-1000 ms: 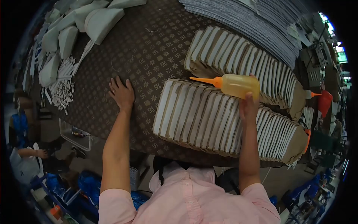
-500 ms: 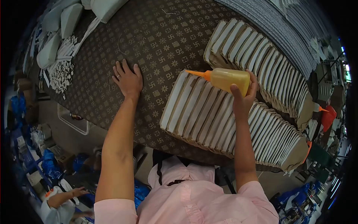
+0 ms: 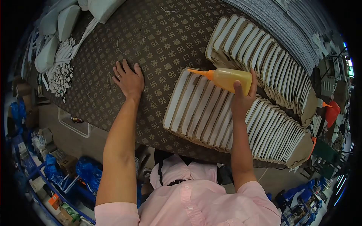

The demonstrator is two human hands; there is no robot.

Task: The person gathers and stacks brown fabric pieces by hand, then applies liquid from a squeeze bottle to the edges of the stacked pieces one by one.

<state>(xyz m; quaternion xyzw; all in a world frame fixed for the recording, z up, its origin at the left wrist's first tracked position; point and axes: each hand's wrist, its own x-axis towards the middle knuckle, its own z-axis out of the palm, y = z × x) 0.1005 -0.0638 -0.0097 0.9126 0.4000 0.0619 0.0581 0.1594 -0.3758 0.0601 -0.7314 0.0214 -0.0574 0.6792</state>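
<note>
My left hand [image 3: 130, 80] lies flat on the dark patterned tabletop [image 3: 158, 49], its fingers spread and a ring on one of them. A squeeze bottle [image 3: 230, 79] of yellowish liquid is gripped in my right hand [image 3: 245, 97]. It is tipped nearly level, its long orange nozzle pointing left. The nozzle tip overlaps the upper left end of the nearer row of overlapping white strips with brown edges [image 3: 201, 107]. Behind it runs a second row of similar strips [image 3: 260, 49].
Long grey-white strips [image 3: 279, 32] are piled along the far right. White padded pieces [image 3: 68, 22] and a heap of small white bits [image 3: 60, 80] occupy the far left. Another orange-tipped bottle [image 3: 325, 104] is at the right. Blue plastic bags [image 3: 89, 172] sit on shelving at lower left.
The bottle stays at almost the same spot, its nozzle tip still by the nearer row's end. My left hand has hardly moved. Another person at lower left has gone out of view.
</note>
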